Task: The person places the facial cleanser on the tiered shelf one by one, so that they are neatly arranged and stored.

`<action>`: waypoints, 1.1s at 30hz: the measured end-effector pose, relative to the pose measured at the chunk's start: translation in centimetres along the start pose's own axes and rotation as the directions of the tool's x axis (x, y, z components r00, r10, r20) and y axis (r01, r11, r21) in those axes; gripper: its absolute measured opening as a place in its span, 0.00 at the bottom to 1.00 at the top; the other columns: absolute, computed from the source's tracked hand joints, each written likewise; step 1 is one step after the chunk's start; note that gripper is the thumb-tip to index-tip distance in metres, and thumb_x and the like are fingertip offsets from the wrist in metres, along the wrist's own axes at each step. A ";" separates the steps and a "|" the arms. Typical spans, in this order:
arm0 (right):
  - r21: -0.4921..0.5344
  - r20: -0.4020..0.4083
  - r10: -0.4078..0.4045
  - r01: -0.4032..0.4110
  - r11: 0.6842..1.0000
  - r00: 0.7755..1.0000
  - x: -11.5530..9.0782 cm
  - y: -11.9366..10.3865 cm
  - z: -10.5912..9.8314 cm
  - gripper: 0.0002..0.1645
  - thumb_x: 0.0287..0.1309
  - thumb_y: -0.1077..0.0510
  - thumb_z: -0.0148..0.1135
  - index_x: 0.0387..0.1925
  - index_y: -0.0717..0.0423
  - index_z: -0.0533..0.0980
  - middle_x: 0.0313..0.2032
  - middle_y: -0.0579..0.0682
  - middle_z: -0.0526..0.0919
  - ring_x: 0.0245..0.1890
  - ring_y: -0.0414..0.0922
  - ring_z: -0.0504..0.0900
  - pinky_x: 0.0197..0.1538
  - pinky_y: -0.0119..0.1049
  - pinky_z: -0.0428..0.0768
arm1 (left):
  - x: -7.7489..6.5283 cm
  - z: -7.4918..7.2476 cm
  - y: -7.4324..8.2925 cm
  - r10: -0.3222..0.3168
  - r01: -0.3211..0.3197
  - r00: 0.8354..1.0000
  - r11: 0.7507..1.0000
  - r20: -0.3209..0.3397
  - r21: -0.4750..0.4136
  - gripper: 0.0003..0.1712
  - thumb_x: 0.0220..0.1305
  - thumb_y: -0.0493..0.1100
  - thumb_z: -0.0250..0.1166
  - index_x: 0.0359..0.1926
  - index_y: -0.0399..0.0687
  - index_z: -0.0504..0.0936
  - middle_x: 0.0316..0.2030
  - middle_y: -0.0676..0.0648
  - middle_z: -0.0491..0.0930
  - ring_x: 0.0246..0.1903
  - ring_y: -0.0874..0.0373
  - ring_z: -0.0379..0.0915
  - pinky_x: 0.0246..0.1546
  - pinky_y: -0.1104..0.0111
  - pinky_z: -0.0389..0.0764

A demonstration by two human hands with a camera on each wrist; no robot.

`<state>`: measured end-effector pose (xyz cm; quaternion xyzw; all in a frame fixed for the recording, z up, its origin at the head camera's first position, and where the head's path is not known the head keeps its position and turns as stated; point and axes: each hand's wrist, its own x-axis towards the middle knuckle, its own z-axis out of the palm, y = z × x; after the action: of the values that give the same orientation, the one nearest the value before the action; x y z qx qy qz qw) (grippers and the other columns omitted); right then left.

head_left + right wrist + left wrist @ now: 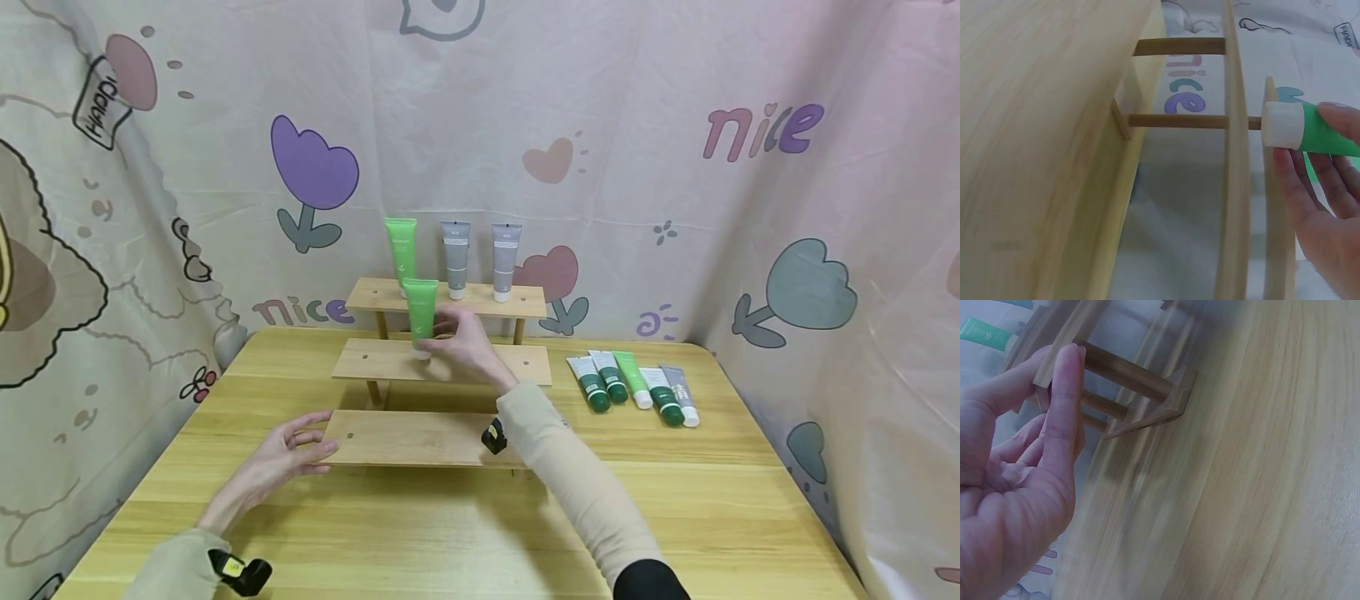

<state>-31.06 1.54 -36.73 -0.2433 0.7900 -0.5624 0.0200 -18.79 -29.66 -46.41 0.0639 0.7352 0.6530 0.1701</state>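
Observation:
A three-tier wooden display stand (420,439) stands on the table. My left hand (288,447) pinches the left end of its lowest board; in the left wrist view, the thumb and fingers lie on either side of the board's edge (1047,376). My right hand (471,343) grips a green squeeze tube (422,304) upright over the left part of the middle board (495,360). Its white cap (1282,125) points down, close to the board in the right wrist view. On the top board stand another green tube (402,248) and two grey tubes (456,250).
Right of the stand, several tubes lie side by side on the table: dark green and white ones (590,385), a light green one (632,377) and a grey one (681,395). A printed curtain (615,100) hangs behind and along both sides of the table (375,542).

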 end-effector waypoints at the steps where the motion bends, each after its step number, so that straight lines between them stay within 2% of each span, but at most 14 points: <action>1: 0.001 0.001 0.001 -0.001 1.000 1.000 0.0 0.1 0.1 0.24 0.53 0.65 0.74 0.53 0.61 0.79 0.49 0.59 0.86 0.50 0.53 0.85 0.57 0.37 0.86 | 0.0 0.0 0.0 0.002 -0.002 1.000 1.000 -0.001 -0.003 0.46 0.70 0.37 0.63 0.76 0.27 0.44 0.49 0.46 0.73 0.45 0.60 0.82 0.51 0.62 0.90; 15: -0.015 0.015 0.019 -0.018 1.000 1.000 0.6 0.1 1.6 0.25 0.54 0.65 0.73 0.54 0.64 0.79 0.51 0.63 0.85 0.52 0.57 0.85 0.59 0.39 0.86 | 0.0 -0.1 -0.1 0.030 -0.030 0.999 0.999 0.031 -0.025 0.45 0.71 0.35 0.61 0.75 0.25 0.43 0.46 0.48 0.73 0.43 0.62 0.83 0.49 0.62 0.91; 22: -0.027 0.001 0.009 -0.009 1.000 1.000 1.0 0.2 2.2 0.24 0.53 0.65 0.74 0.53 0.64 0.80 0.49 0.62 0.86 0.50 0.56 0.86 0.55 0.34 0.86 | 0.0 -0.2 -0.1 0.038 -0.037 0.999 0.999 0.034 -0.030 0.44 0.71 0.35 0.61 0.75 0.25 0.44 0.45 0.48 0.73 0.42 0.62 0.83 0.49 0.63 0.91; 28: -0.016 -0.001 0.006 -0.006 1.000 1.000 1.2 0.3 2.5 0.25 0.53 0.65 0.74 0.53 0.66 0.79 0.49 0.64 0.86 0.50 0.59 0.85 0.55 0.35 0.87 | 0.0 -0.2 -0.1 0.036 -0.035 0.999 0.999 0.033 -0.032 0.44 0.71 0.35 0.61 0.75 0.25 0.43 0.45 0.48 0.73 0.43 0.61 0.83 0.49 0.63 0.91; 33: -0.032 -0.002 0.009 -0.009 0.999 1.000 1.3 0.2 2.8 0.25 0.53 0.64 0.75 0.53 0.64 0.79 0.50 0.62 0.86 0.51 0.57 0.86 0.55 0.35 0.86 | 0.0 -0.2 -0.1 0.039 -0.037 0.999 0.998 0.037 -0.044 0.44 0.71 0.35 0.61 0.76 0.26 0.44 0.45 0.48 0.73 0.43 0.62 0.83 0.49 0.63 0.91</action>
<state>-31.39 -1.40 -37.60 -0.2397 0.8000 -0.5497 0.0178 -18.81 -29.86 -46.45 0.0864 0.7163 0.6705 0.1727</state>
